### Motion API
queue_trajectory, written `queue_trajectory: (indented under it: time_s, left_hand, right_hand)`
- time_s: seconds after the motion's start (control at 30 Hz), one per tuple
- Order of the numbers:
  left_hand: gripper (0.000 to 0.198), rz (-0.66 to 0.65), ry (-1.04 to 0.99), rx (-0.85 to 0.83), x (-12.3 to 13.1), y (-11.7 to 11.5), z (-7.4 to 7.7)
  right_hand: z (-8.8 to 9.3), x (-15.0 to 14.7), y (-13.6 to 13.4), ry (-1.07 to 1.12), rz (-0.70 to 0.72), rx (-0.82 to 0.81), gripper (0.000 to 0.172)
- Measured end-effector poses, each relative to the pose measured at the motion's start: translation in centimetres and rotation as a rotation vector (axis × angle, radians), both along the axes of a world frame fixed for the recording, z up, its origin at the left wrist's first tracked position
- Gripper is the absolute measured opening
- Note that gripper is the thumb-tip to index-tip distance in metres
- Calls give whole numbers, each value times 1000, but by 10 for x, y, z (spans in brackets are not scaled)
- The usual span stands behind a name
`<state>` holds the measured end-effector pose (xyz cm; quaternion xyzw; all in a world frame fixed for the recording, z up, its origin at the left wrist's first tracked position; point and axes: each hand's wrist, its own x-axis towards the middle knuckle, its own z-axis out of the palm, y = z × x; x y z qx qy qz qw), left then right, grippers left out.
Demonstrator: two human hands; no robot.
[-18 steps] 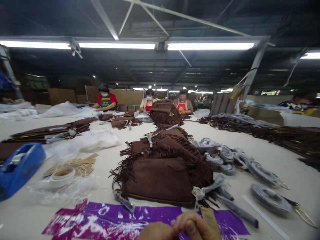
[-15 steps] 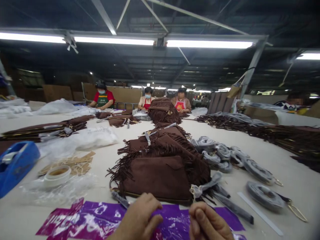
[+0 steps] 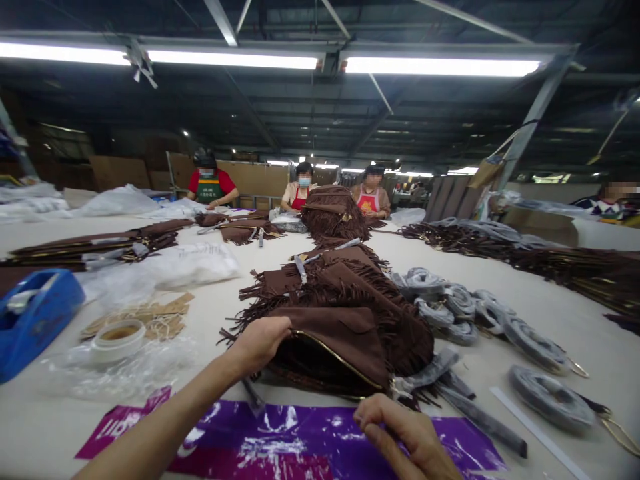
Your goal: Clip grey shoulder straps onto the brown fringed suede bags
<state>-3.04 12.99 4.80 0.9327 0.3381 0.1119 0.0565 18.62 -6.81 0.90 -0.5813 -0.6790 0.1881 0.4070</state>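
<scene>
A dark brown fringed bag (image 3: 330,333) lies in front of me, its gold zipper (image 3: 345,363) undone and the mouth gaping toward me. My left hand (image 3: 265,340) pinches the upper edge of the mouth at its left end and lifts it. Just below the right end of the zipper is my right hand (image 3: 395,430), fingers curled; whatever they hold, if anything, is hidden. Beside that hand, grey-wrapped hardware (image 3: 425,373) sits at the bag's right corner. Beneath both hands stretches a purple and magenta plastic sheet (image 3: 295,427).
More fringed bags (image 3: 345,280) are piled behind. Wrapped strap coils (image 3: 550,400) lie at the right, near a pale flat strip (image 3: 540,433). At the left are a blue tape dispenser (image 3: 45,320) and a tape roll (image 3: 117,340). Several co-workers sit across the table.
The bag's zipper has been opened. My left hand has moved up from the near edge to the bag's mouth; my right hand has shifted slightly, staying near the lower right corner.
</scene>
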Motion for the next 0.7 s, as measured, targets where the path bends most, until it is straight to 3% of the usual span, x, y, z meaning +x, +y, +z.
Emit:
queue_trajectory:
  time_s: [0.1, 0.2, 0.43, 0.6, 0.7]
  left_hand:
    - [20, 33, -35, -18, 5, 3, 12]
    - [23, 69, -57, -32, 8, 7, 14]
    - [26, 62, -78, -81, 10, 14, 1]
    - [26, 27, -58, -97, 10, 12, 4]
    - [23, 17, -16, -93, 9, 8, 9]
  right_hand:
    - [12, -7, 13, -88, 36, 20, 17]
    - [18, -14, 23, -135, 22, -27, 17]
    - [-4, 10, 32, -79, -180, -295, 26]
    - [10, 18, 42, 231, 23, -349, 39]
    - [21, 12, 50, 392, 76, -402, 42]
